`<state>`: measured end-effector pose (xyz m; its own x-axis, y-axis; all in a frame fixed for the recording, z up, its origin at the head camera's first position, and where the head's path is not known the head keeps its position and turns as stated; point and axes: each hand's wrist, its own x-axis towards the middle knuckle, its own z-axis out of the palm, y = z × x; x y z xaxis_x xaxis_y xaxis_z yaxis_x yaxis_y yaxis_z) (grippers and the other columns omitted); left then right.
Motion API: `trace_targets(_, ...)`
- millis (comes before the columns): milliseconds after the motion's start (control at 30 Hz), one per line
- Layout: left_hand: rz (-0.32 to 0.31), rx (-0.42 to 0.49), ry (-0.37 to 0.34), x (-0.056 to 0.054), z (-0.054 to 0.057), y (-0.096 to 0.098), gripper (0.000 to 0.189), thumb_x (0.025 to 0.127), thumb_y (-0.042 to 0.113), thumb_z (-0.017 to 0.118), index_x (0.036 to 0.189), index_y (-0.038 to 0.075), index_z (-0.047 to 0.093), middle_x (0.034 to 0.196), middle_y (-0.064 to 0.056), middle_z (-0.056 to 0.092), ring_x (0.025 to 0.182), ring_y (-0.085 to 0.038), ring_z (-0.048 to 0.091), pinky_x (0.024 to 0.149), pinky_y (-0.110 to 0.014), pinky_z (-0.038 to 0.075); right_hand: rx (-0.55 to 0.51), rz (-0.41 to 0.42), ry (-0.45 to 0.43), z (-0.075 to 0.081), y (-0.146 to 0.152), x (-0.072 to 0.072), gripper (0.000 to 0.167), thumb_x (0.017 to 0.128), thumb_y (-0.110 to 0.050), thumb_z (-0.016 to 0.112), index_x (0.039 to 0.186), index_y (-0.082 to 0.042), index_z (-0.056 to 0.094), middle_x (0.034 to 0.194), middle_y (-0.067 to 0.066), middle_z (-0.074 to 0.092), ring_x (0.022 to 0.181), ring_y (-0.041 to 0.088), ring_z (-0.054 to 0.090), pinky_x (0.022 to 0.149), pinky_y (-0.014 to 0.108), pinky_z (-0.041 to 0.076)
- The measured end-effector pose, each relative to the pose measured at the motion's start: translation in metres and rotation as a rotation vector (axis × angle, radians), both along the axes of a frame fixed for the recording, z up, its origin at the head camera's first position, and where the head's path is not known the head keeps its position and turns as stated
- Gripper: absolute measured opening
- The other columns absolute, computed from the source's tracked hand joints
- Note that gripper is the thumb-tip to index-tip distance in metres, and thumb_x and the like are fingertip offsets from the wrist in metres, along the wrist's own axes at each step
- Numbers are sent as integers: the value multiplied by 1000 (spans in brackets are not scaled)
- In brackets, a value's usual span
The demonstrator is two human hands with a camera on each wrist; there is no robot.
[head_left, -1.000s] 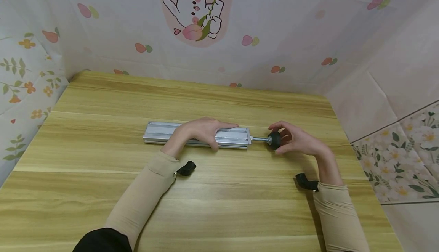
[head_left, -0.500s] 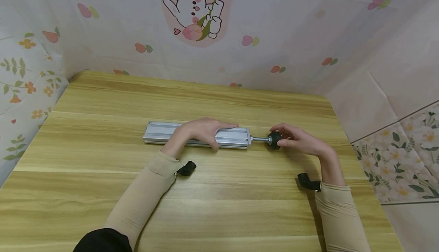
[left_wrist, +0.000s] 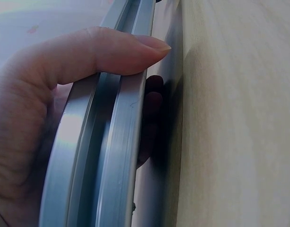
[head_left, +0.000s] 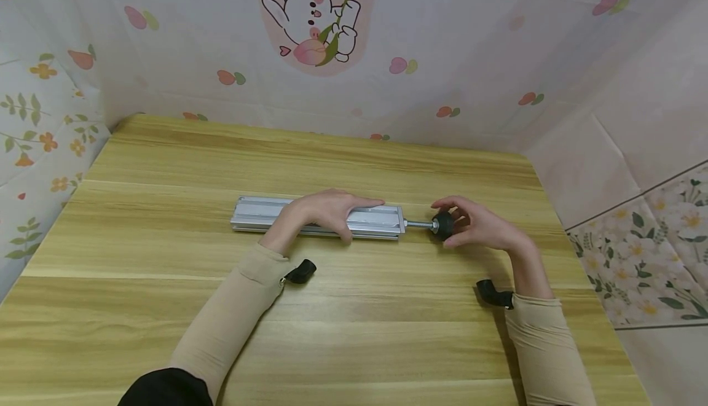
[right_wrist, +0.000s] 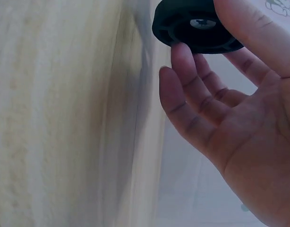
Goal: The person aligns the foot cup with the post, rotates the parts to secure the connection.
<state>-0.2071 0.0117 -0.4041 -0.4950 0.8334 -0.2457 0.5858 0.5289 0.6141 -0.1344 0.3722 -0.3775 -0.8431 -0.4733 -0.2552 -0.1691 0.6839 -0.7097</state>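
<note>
A silver aluminium extrusion profile (head_left: 376, 220) with lengthwise slots lies left to right in the head view. My left hand (head_left: 326, 209) grips it across its right half; in the left wrist view, the thumb (left_wrist: 121, 49) crosses its slotted face and several fingertips show past its edge. From its right end a threaded rod (head_left: 418, 224) sticks out, carrying a round black levelling foot (head_left: 442, 226). My right hand (head_left: 487, 226) holds this foot, fingers and thumb curved round its rim. In the right wrist view, the foot's hollow underside (right_wrist: 197, 23) faces the palm.
The wood-grain table (head_left: 332, 326) spreads out under both hands. A patterned curtain (head_left: 459, 43) rises behind it and at the sides. Small black wrist cameras (head_left: 301, 271) are fixed to the beige sleeves (head_left: 232, 308).
Around the foot, my right hand's fingers and thumb drew closer together with the hand turned, then spread and turned back. My left hand and the profile stayed in place.
</note>
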Motion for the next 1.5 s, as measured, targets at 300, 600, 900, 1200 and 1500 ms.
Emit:
trace_targets(300,-5,2,5,0,0,0,108,66,15,72,162,40,29,122,5,62,61,-12,25,61,-29,30,46,5,17,2,3,1,53,97,-17,70,146,-8,51,143,14,58,113,17,60,93,25,49)
trace_targets(600,-8,6,6,0,0,0,108,66,14,73,162,38,29,123,5,62,63,-12,26,62,-29,31,35,16,-12,3,6,1,46,106,-23,56,149,-9,49,148,15,54,129,30,56,95,21,49)
trace_targets(900,-25,14,13,0,-1,-1,109,65,13,74,163,33,30,117,2,64,61,-12,25,61,-29,30,-10,-15,-9,1,2,1,75,83,-17,85,148,-8,47,146,17,51,111,25,58,95,37,53)
trace_targets(1200,-27,15,12,-1,-2,0,108,67,13,74,163,34,29,129,4,62,60,-11,24,61,-29,30,15,-9,30,1,3,0,58,91,-14,76,143,-4,52,136,16,59,104,16,62,89,27,52)
trace_targets(1500,-20,11,6,-1,-1,0,110,66,14,75,163,36,29,134,4,60,61,-12,24,61,-29,30,24,8,-26,3,6,-2,38,107,-18,51,143,-3,51,133,18,62,103,9,64,90,31,55)
